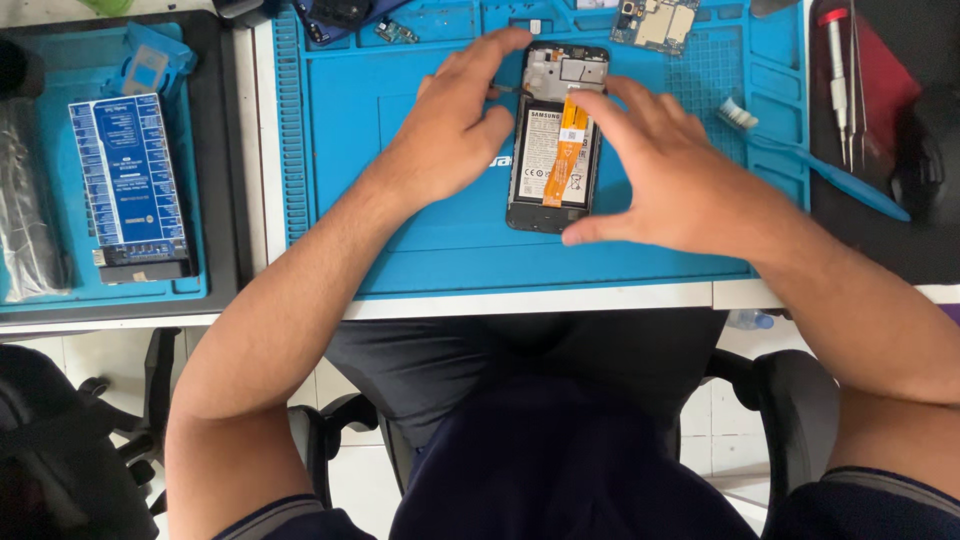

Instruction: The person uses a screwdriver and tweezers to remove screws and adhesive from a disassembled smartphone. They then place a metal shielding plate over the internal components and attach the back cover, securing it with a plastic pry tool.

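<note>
Here, from the head view, looking down at a blue work mat (420,250) on the counter. In the middle of the mat, an opened phone (556,140) with its back off, lying flat, battery and an orange flat cable showing. Left hand (450,125) on the phone's left side, first finger stretched up to the top edge, thumb near the side, pinching a thin metal tool (510,89) that points into the phone's upper part. Grip narrow, closed on the tool. Right hand (665,175) on the phone's right side, first finger touching the orange cable near the top, thumb touching the bottom corner. Grip wide, spread along the phone, steadying but not lifting.

Above the phone, a small circuit board (655,22) on the mat. At the right, a blue brush (810,160) lying half on the mat, and a screwdriver with a red top (838,70) beside it. Far left, well apart, a blue tester board (130,185) on a dark tray. Below, dark trousers and a chair.
</note>
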